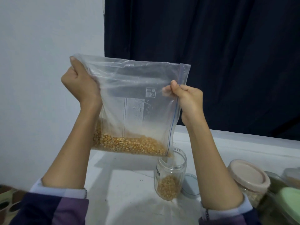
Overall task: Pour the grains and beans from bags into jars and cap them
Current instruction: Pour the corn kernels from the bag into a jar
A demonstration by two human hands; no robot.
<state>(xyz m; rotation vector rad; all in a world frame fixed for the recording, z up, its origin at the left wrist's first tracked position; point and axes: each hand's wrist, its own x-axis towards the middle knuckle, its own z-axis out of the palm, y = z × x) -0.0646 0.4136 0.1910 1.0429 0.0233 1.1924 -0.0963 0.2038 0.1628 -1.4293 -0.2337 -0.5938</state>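
Observation:
I hold a clear zip bag [133,95] turned on its side above the table, with yellow corn kernels [129,144] lying along its lower edge. My left hand [79,83] grips the bag's upper left corner. My right hand [185,98] pinches the blue zip edge on the right. The bag's lower right corner dips into the mouth of an open glass jar [170,172], which stands on the table and holds corn in its lower third. A light blue lid [190,185] lies flat just right of the jar, partly behind my right forearm.
At the right stand a jar with a beige lid [248,175], a container with a green lid [289,198] and another jar behind them. The white table [129,184] meets a white wall on the left and a dark curtain [211,46] at the back.

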